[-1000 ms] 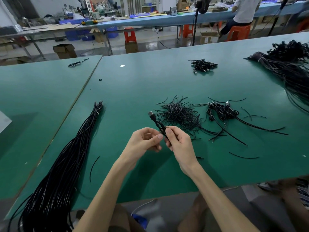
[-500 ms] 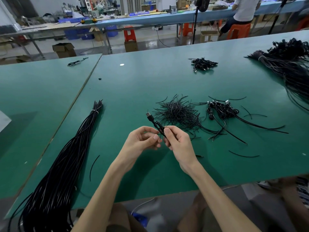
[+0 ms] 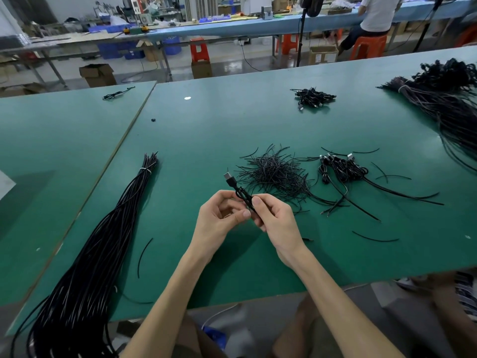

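Observation:
A short coiled black USB cable (image 3: 238,191) sticks up between both hands above the green table (image 3: 211,135), its plug end pointing up and left. My left hand (image 3: 219,218) pinches its lower part with thumb and curled fingers. My right hand (image 3: 276,220) grips the coil from the right, thumb on top. Just beyond lies a loose pile of thin black twist ties (image 3: 273,173). A small heap of bundled USB cables (image 3: 340,169) lies to its right.
A long bundle of black cables (image 3: 103,241) runs along the left and hangs over the front edge. Another big cable bundle (image 3: 444,99) lies far right, a small cable heap (image 3: 313,96) at the back. Stray ties lie scattered. A person sits at a far bench.
Both hands stay together on the cable. The plug end has shifted slightly left, and the fingers have adjusted a little around the coil.

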{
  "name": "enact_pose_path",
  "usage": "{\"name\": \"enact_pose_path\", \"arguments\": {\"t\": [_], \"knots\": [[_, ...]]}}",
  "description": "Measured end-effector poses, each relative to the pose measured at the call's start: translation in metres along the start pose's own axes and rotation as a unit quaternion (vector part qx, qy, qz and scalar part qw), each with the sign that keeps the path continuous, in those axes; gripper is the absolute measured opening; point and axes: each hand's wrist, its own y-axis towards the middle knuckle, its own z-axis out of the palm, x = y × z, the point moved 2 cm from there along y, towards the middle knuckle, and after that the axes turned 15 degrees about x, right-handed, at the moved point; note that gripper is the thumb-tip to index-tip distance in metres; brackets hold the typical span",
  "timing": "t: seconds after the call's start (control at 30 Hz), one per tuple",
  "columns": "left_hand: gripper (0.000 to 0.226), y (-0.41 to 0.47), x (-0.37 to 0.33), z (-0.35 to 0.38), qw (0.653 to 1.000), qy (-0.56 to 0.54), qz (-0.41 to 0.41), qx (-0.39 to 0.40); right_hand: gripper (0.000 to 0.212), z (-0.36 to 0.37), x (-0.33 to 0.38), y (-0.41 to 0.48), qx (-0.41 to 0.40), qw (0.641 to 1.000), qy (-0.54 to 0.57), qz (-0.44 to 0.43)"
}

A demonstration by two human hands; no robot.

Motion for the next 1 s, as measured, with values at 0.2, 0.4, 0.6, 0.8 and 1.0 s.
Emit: {"name": "enact_pose_path", "arguments": {"t": [0.2, 0.4, 0.6, 0.8, 1.0], "knots": [[0.027, 0.002, 0.000, 0.000, 0.993, 0.108, 0.001, -0.052, 0.021, 0.000, -0.002, 0.000, 0.013, 1.000, 0.000, 0.001], [0.010, 0.005, -0.003, 0.012, 0.985, 0.169, 0.015, -0.032, 0.021, 0.001, -0.003, 0.001, 0.025, 0.999, -0.021, 0.001], [0.005, 0.004, -0.004, 0.008, 0.989, 0.137, 0.010, -0.057, 0.024, 0.005, -0.002, 0.002, 0.048, 0.995, -0.085, 0.009], [0.007, 0.001, -0.003, 0.005, 0.991, 0.108, 0.015, -0.075, 0.027, 0.005, -0.003, 0.001, 0.071, 0.993, -0.088, 0.019], [0.009, 0.000, 0.001, 0.001, 0.991, 0.093, 0.004, -0.093, 0.030, 0.008, -0.003, 0.001, 0.094, 0.993, -0.072, 0.026]]}}
